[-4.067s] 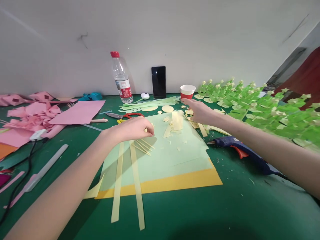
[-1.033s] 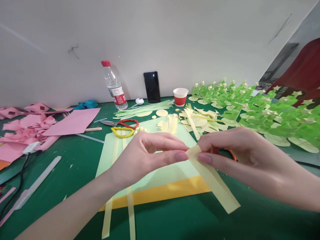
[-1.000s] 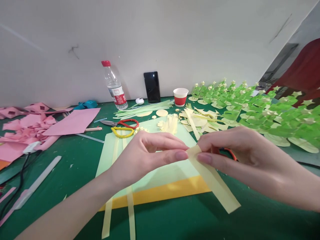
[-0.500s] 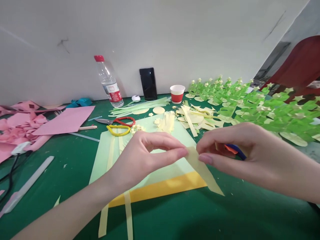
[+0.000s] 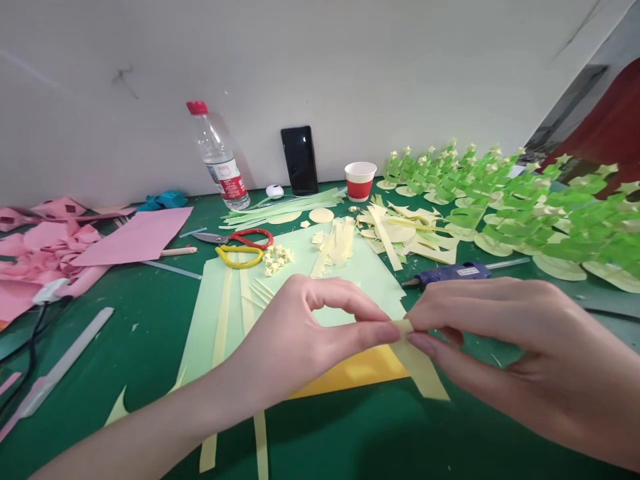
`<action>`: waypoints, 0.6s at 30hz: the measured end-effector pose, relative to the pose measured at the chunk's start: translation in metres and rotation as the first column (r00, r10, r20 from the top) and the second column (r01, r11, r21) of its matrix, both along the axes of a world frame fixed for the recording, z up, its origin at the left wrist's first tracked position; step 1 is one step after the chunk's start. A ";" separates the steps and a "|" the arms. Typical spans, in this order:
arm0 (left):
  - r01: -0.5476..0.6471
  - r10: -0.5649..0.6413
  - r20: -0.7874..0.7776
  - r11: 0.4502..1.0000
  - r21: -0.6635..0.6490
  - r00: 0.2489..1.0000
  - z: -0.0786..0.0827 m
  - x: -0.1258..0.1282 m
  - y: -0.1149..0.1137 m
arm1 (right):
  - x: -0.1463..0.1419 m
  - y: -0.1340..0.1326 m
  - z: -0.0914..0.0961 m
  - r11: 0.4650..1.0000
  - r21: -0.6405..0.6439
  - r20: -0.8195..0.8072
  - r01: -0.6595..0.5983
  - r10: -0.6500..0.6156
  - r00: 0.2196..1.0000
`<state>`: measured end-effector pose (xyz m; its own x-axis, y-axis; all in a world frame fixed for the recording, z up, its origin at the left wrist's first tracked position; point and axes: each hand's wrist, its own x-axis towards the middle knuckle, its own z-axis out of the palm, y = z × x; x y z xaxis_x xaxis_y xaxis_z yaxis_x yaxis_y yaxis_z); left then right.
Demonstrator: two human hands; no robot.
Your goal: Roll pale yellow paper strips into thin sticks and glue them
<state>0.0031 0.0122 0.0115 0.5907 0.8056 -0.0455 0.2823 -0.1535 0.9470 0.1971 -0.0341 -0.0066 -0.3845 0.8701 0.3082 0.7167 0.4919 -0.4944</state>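
Observation:
A pale yellow paper strip [image 5: 425, 373] is pinched at its upper end between my two hands, and its free end hangs down to the right. My left hand [image 5: 320, 333] grips one edge between thumb and fingers. From the other side, my right hand [image 5: 480, 333] holds the strip the same way, its fingertips close to the left ones. Below them lie light green paper sheets [image 5: 200, 320] and a yellow-orange sheet [image 5: 355, 373]. Small folded paper stars [image 5: 277, 259] and a stack of short yellow strips [image 5: 336, 243] rest on the green paper.
Scissors [image 5: 240, 247] lie behind my left hand, and a glue gun [image 5: 453, 273] behind my right. A water bottle [image 5: 223, 167], a phone [image 5: 300, 160] and a paper cup [image 5: 360, 181] stand by the wall. Green paper plants [image 5: 500, 193] fill the right; pink paper [image 5: 135, 237] lies left.
Both hands have moved slightly right and down with the strip, and less of it hangs free. The glue gun behind my right hand shows more fully, as the view has shifted a little.

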 end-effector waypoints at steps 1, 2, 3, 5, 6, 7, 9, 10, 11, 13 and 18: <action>0.015 -0.015 0.005 1.000 0.004 1.000 0.000 0.000 0.000 | 0.001 0.000 -0.001 1.000 0.015 0.009 -0.006 0.006 1.000; 0.026 -0.026 0.013 1.000 0.011 1.000 -0.001 0.000 0.001 | 0.001 0.000 0.000 1.000 0.028 0.017 -0.015 0.015 1.000; 0.032 -0.032 0.027 0.999 0.018 0.999 -0.002 -0.001 0.001 | 0.000 0.001 0.001 0.999 0.040 0.023 -0.027 0.026 0.999; 0.031 -0.033 0.064 0.999 0.023 0.997 -0.004 -0.001 0.001 | -0.002 0.002 0.004 0.996 0.063 0.030 -0.066 0.064 0.998; 0.025 -0.026 0.073 1.000 0.015 0.997 -0.004 -0.001 0.001 | -0.003 0.003 0.006 0.993 0.074 0.031 -0.097 0.094 0.995; 0.018 -0.018 0.072 1.000 0.002 0.997 -0.005 -0.001 0.001 | -0.004 0.004 0.007 0.988 0.083 0.026 -0.133 0.131 0.991; 0.009 -0.007 0.054 1.000 -0.029 0.999 -0.004 -0.001 0.001 | -0.007 0.005 0.010 0.975 0.095 0.011 -0.199 0.199 0.980; 0.006 -0.004 0.040 0.999 -0.043 0.999 -0.004 -0.001 0.001 | -0.007 0.005 0.010 0.970 0.098 0.003 -0.222 0.222 0.975; 0.006 -0.004 0.028 0.998 -0.061 1.000 -0.004 -0.001 0.001 | -0.008 0.005 0.010 0.967 0.097 0.002 -0.236 0.237 0.971; 0.011 -0.009 0.016 0.995 -0.099 1.000 -0.003 -0.001 0.002 | -0.008 0.005 0.009 0.964 0.088 0.013 -0.251 0.251 0.968; 0.034 -0.039 -0.029 0.990 -0.139 0.999 -0.004 0.000 0.002 | -0.004 0.000 0.007 0.974 0.050 -0.044 -0.222 0.224 0.974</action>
<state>0.0029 0.0145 0.0078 0.6160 0.7681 -0.1746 0.3091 -0.0319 0.9505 0.1935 -0.0340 0.0005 -0.5507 0.7490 0.3685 0.5617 0.6591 -0.5001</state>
